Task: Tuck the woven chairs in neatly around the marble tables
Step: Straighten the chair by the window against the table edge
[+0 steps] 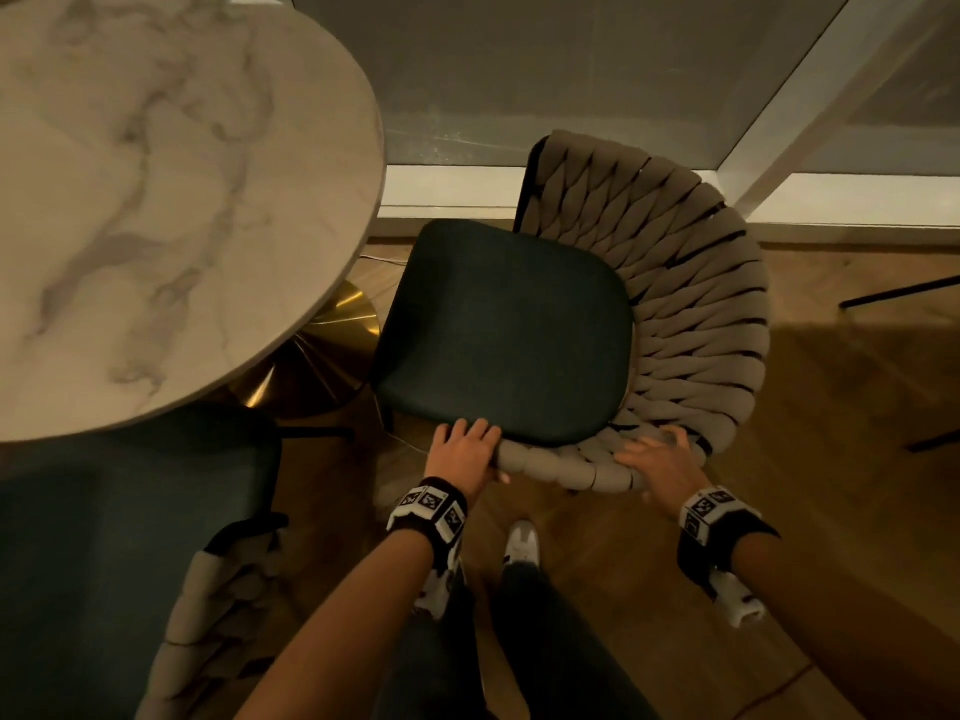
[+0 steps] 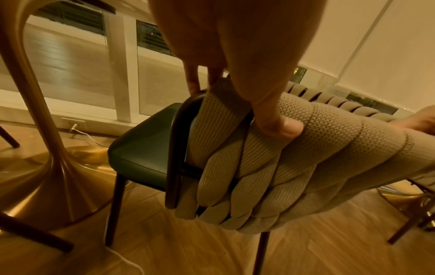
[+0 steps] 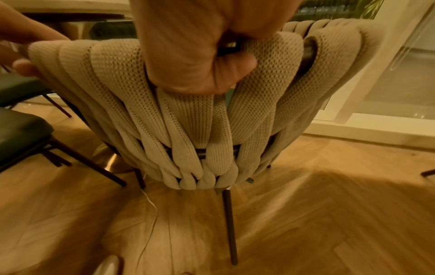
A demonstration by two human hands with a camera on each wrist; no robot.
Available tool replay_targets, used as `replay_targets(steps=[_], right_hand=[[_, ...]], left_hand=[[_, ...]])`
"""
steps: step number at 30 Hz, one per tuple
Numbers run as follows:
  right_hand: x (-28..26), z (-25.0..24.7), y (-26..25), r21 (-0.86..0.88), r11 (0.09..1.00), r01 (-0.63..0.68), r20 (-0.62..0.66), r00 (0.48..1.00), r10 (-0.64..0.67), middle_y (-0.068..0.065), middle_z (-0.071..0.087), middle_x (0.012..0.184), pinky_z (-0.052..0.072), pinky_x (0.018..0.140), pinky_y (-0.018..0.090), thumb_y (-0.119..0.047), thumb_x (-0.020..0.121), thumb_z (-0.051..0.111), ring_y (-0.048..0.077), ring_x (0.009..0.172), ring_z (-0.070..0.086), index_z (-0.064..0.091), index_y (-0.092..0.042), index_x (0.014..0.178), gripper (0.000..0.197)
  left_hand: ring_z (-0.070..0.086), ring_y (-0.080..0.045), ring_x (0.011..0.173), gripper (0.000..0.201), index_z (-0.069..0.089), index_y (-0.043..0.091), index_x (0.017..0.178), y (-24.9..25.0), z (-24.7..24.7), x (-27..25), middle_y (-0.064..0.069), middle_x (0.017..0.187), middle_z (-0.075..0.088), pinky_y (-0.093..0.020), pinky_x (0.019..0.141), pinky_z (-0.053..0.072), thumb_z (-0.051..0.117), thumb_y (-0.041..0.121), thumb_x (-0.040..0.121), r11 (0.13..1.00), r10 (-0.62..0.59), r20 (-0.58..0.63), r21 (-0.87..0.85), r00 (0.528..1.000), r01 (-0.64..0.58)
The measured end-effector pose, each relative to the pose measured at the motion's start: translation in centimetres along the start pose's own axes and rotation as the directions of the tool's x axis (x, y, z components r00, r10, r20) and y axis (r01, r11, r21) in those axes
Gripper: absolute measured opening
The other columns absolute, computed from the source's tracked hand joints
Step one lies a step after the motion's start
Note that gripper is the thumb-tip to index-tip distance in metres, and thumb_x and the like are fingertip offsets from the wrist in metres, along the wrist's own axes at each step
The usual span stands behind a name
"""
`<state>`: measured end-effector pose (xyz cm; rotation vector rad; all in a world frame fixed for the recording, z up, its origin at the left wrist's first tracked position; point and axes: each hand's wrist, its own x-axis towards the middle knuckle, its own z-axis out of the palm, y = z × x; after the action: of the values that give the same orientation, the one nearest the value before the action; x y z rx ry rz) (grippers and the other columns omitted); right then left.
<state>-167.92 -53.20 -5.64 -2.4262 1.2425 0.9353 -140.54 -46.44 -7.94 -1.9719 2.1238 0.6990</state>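
Note:
A woven chair (image 1: pixel 691 304) with a beige braided back and dark green seat (image 1: pixel 504 330) stands to the right of the round marble table (image 1: pixel 156 200), its seat facing the table and a little apart from the edge. My left hand (image 1: pixel 465 449) grips the near end of the woven rim, fingers over the top and thumb (image 2: pixel 280 128) under the weave (image 2: pixel 259 167). My right hand (image 1: pixel 660 457) grips the rim further right, its thumb (image 3: pixel 212 74) pressed on the back of the weave (image 3: pixel 188 121). A second woven chair (image 1: pixel 104 563) sits partly under the table at lower left.
The table stands on a gold pedestal base (image 1: pixel 317 366). A thin white cable (image 2: pixel 89 137) lies on the wooden floor by the chair legs. A glass wall with white frames (image 1: pixel 597 194) runs behind the chair. Dark legs of other furniture (image 1: pixel 898 293) show at right.

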Motion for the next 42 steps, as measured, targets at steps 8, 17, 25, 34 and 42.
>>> replay_targets(steps=[8, 17, 25, 34, 42], right_hand=[[2.0, -4.0, 5.0, -0.033, 0.995, -0.093, 0.013, 0.996, 0.093, -0.007, 0.053, 0.133, 0.015, 0.109, 0.057, -0.014, 0.088, 0.052, 0.019, 0.126, 0.042, 0.045, -0.038, 0.129, 0.047], [2.1, 0.4, -1.0, 0.462, 0.877, -0.132, -0.356, 0.878, 0.320, 0.004, 0.065, 0.105, 0.009, 0.108, 0.047, 0.002, 0.056, 0.071, 0.030, 0.108, 0.056, 0.063, -0.019, 0.101, 0.050], [4.8, -0.1, 0.4, 0.461, 0.885, -0.068, -0.508, 0.797, 0.326, -0.001, 0.068, 0.086, 0.017, 0.096, 0.038, 0.006, 0.040, 0.070, 0.026, 0.089, 0.060, 0.063, -0.020, 0.083, 0.050], [9.2, -4.6, 0.1, 0.412, 0.910, -0.054, -0.445, 0.859, 0.253, 0.001, 0.063, 0.103, 0.014, 0.103, 0.044, 0.001, 0.061, 0.067, 0.027, 0.107, 0.050, 0.059, -0.021, 0.096, 0.042], [10.0, -7.2, -0.7, 0.388, 0.921, 0.009, -0.303, 0.945, 0.119, 0.002, 0.055, 0.110, 0.015, 0.108, 0.054, -0.014, 0.062, 0.067, 0.027, 0.112, 0.046, 0.049, -0.023, 0.104, 0.046]], left_hand=[[0.043, -0.033, 0.119, 0.067, 0.035, 0.012, 0.129, 4.4, -0.9, 2.9, -0.012, 0.132, 0.046, -0.047, 0.099, 0.034, 0.056, 0.055, 0.082, 0.998, -0.050, -0.002, -0.022, 0.999, 0.050], [0.043, -0.043, 0.118, 0.046, 0.024, 0.023, 0.138, 2.9, -1.3, 3.3, -0.016, 0.136, 0.039, -0.056, 0.098, 0.039, 0.042, 0.027, 0.095, 0.998, -0.005, 0.192, -0.053, 0.981, 0.015], [0.044, -0.046, 0.116, 0.045, 0.024, 0.020, 0.139, 3.0, -1.6, 5.0, -0.020, 0.135, 0.039, -0.054, 0.099, 0.040, 0.037, 0.024, 0.097, 0.995, -0.032, 0.147, -0.084, 0.989, 0.045], [0.038, -0.050, 0.119, 0.048, 0.019, 0.021, 0.142, 0.2, -3.8, 7.6, -0.020, 0.141, 0.031, -0.057, 0.105, 0.032, 0.037, 0.018, 0.097, 0.986, -0.152, 0.117, -0.048, 0.981, 0.159], [0.029, -0.044, 0.130, 0.053, 0.024, 0.026, 0.138, -1.4, -4.4, 7.6, -0.017, 0.140, 0.034, -0.059, 0.114, 0.016, 0.050, 0.022, 0.092, 0.977, -0.197, 0.028, -0.081, 0.980, 0.199]])
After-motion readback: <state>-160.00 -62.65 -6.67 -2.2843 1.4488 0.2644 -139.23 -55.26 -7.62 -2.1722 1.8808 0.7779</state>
